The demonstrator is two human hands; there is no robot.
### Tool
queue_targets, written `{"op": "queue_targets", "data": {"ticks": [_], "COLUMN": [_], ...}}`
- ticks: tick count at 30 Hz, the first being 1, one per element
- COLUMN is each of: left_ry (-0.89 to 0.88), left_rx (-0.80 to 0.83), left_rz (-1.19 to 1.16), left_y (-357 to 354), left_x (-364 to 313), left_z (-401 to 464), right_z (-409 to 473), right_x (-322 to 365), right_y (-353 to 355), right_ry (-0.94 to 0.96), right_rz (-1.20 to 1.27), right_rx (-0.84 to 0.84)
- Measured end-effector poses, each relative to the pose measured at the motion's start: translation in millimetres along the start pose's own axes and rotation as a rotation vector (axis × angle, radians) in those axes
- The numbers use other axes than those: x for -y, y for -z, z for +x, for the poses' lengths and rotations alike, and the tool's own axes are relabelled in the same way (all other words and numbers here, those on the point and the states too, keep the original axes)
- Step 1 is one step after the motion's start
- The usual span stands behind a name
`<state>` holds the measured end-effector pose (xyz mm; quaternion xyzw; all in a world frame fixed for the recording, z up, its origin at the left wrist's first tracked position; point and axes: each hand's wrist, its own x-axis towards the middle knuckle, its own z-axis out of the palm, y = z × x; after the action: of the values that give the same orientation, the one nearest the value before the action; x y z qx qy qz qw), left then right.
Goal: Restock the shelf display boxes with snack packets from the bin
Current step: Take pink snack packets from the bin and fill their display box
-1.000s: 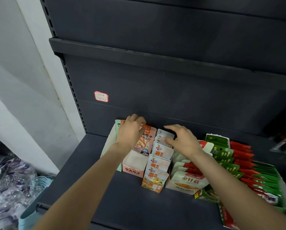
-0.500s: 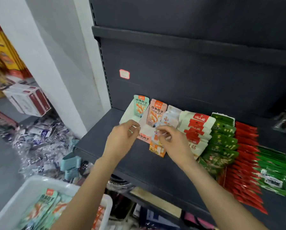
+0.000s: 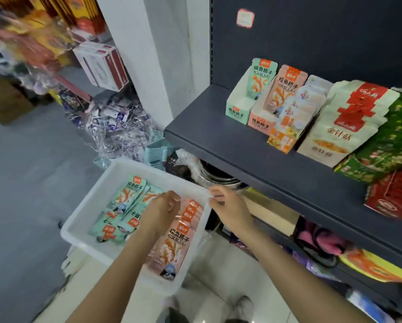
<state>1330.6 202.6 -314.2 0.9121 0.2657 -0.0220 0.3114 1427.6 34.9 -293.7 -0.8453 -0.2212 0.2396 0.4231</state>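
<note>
A white plastic bin (image 3: 85, 220) stands low in front of the shelf. It holds several mint-green snack packets (image 3: 127, 197) on its left and pink ones (image 3: 172, 250) on its right. My left hand (image 3: 160, 213) hovers over the middle of the packets with its fingers curled down; its grip is hidden. My right hand (image 3: 228, 206) is at the bin's right rim, fingers loosely bent, holding nothing I can see. On the dark shelf (image 3: 218, 136) stand a mint-green display box (image 3: 239, 108) and a pink display box (image 3: 260, 122), each showing one upright packet at the back.
Right of the two boxes stand fuller boxes of orange (image 3: 286, 129), cream-and-red (image 3: 342, 122) and green (image 3: 386, 145) packets. A lower shelf runs under my right arm. Clear wrapped goods (image 3: 116, 127) lie piled on the grey floor behind the bin.
Both hands have left the display boxes on the shelf and dropped down to the white bin. My view has swung down and left with them.
</note>
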Motion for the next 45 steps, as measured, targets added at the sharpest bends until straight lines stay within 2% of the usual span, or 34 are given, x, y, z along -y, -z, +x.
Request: {"op": "queue_targets", "data": {"ticks": [4,10,15,18,21,25,30,33,37,41,45], "left_ry": [0.041,-0.021,-0.103,-0.111,-0.074,-0.023,-0.116,-0.123,-0.032,0.019,0.048], "left_rx": [0.068,0.349,0.453,0.464,0.497,0.497,0.439,0.386,0.308,0.263,0.289], "left_rz": [0.034,0.21,0.154,0.104,0.041,-0.041,-0.021,-0.055,-0.204,-0.367,-0.546], "left_y": [12.7,27.6,23.7,20.6,16.9,15.3,25.7,39.3,65.3,88.2,110.7], "left_x": [64.2,141.5,160.1,165.9,166.4,163.4,173.6,182.8,189.8,187.6,164.4], "left_z": [-5.2,6.0,6.4,10.4,15.3,22.3,22.9,25.7,33.3,41.6,42.8], "right_z": [0.6,-6.5,-13.5,-16.4,-17.5,-6.8,1.8,1.1,4.6,9.3,14.2], "right_x": [10.9,17.7,8.5,8.3,7.5,3.9,2.0,4.2,15.7,37.3,67.0], "right_y": [-66.4,-166.8,-209.9,-218.5,-218.6,-218.6,-223.6,-222.5,-212.2,-197.3,-177.0], "right_ry": [-0.06,-0.287,-0.498,-0.477,-0.408,-0.37,-0.386,-0.384,-0.451,-0.469,-0.362], "right_rz": [0.017,0.158,-0.051,0.006,-0.056,-0.21,-0.282,-0.253,-0.152,-0.017,-0.016], "right_rx": [0.017,-0.016,-0.002,-0.035,-0.075,-0.11,-0.099,-0.184,-0.355,-0.41,-0.467]}}
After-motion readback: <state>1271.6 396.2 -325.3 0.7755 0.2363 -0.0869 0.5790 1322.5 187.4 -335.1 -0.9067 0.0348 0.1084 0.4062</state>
